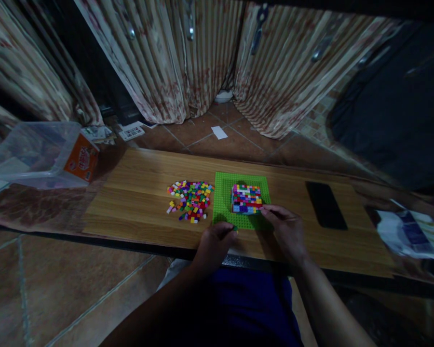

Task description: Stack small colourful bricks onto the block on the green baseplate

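Observation:
A green studded baseplate (222,188) lies on the wooden board, and a block of many-coloured toy bricks (246,195) stands on it. My left hand (215,243) is closed at the plate's front edge, with a small green toy brick (235,227) between thumb and forefinger. Thumb and forefinger of my right hand (285,226) pinch at the block's front right corner, where a red toy brick (255,205) reaches their tips. Whether that red brick is pressed down on the others is too small to tell. Left of the plate lies a pile of loose toy bricks (193,197).
The wooden board (137,193) rests on a low table. A black phone (325,205) lies to the right, with a crumpled plastic packet (410,233) beyond it. At the far left stands a clear plastic bin (47,168) with an orange label. Curtains (159,62) hang behind.

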{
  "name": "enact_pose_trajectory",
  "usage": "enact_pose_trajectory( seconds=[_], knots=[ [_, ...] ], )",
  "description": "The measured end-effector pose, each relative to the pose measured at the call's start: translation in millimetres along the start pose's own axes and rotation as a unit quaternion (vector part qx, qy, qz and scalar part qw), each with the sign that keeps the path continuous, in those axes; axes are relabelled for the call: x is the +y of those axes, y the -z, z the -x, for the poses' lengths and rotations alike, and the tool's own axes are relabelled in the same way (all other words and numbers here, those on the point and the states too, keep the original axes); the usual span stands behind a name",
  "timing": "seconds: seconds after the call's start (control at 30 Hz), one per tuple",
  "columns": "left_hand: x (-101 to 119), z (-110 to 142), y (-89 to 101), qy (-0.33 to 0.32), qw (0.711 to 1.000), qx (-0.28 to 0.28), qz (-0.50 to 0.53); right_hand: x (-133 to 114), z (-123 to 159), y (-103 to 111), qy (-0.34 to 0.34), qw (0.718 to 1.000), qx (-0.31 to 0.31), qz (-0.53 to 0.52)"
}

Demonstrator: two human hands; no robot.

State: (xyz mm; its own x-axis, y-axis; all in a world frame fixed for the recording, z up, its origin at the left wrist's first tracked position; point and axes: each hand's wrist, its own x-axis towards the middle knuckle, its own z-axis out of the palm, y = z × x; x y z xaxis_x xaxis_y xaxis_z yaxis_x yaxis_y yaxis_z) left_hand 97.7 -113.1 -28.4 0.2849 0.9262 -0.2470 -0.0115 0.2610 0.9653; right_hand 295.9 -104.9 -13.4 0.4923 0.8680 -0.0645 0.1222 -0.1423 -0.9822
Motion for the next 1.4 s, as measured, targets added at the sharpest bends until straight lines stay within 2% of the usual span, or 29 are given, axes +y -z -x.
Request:
enact_pose_trajectory(
  seconds=[0.3, 0.6, 0.9, 1.07, 1.2, 1.3, 1.4],
  knots=[
    [4, 1, -0.1, -0.001, 1.0, -0.004, -0.01, 5, -9, -4, -0.078, 0.99, -0.007, -0.113],
    [2, 0, -0.3, 0.006, 1.0, -0.004, -0.024, 4, -14, -3, -0.114, 0.987, -0.022, -0.112],
    [-4, 0, -0.6, 0.002, 1.0, -0.008, -0.018, 3, -15, -3, -0.121, 0.986, -0.033, -0.112],
    [-3, -1, -0.9, 0.004, 1.0, 0.007, -0.024, 4, -14, -3, -0.11, 0.987, -0.037, -0.109],
    [-4, -3, -1.3, 0.014, 1.0, 0.012, 0.013, 8, -11, -3, -0.085, 0.99, -0.034, -0.103],
    [-6, -4, -1.8, 0.037, 0.998, 0.01, 0.055, 8, -2, -3, -0.048, 0.995, 0.012, -0.089],
    [-10, -5, -2.2, 0.046, 0.995, 0.008, 0.085, 3, 15, -7, 0.023, 0.998, 0.054, -0.033]
  ],
)
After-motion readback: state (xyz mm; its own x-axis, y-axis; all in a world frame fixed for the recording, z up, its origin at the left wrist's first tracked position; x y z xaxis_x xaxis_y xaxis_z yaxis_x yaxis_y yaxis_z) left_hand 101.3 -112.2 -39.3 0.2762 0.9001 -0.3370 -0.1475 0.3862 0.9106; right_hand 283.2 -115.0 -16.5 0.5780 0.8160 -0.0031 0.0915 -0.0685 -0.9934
